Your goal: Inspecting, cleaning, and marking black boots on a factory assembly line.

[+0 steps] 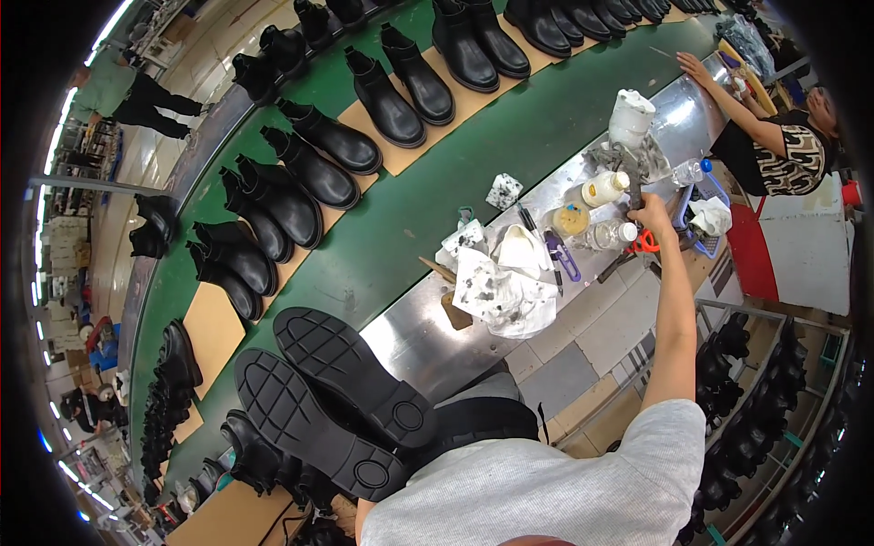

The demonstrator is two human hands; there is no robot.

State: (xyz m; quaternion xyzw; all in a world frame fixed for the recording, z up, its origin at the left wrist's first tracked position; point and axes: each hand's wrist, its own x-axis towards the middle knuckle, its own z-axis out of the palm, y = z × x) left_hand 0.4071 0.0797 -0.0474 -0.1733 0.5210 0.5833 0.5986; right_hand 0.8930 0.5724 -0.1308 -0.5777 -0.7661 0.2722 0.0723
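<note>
My right arm stretches out to the far right of the bench, where my right hand (654,215) is closed around the lower end of a dark, long tool (635,182); its exact kind is unclear. Just under that hand are scissors with orange handles (645,241). Close by stand a clear plastic bottle (608,236), a cream-white bottle (604,188) and a jar of yellowish stuff (571,218). A pair of black boots (350,359) lies soles up against my lap at the left. My left hand does not show; the boots and my body cover that side.
Black boots (398,98) stand in pairs on cardboard strips along the green belt (401,232). Stained white cloths (505,296) and a purple-handled cutter (564,257) lie on the metal ledge (401,323). Another person (783,150) works at the right. A boot rack (756,391) stands behind me.
</note>
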